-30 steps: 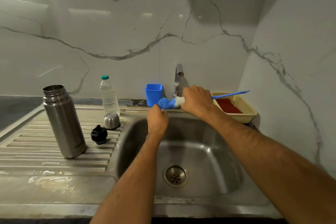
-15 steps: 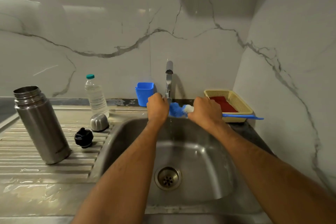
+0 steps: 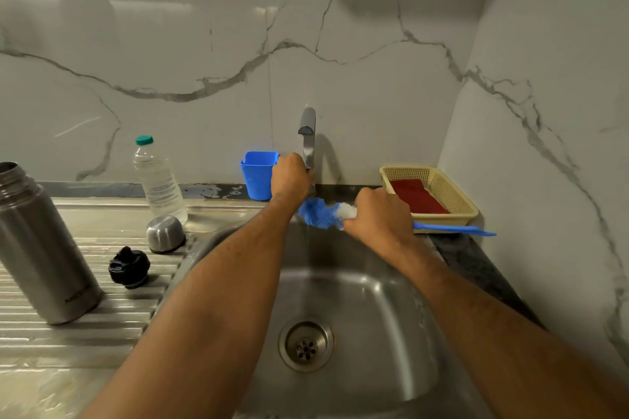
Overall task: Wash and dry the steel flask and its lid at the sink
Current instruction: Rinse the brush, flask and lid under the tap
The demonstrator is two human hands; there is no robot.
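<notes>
Both hands far from flask [image 3: 41,248].

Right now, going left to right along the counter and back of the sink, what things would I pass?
Steel flask → black stopper → steel cap → blue cup → left hand at the tap → brush held by the right hand → yellow basket.

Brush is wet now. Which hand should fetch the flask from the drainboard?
Probably left. The left hand is at the tap, on the flask's side, and carries nothing. The steel flask stands open at far left. The right hand grips the bottle brush.
</notes>
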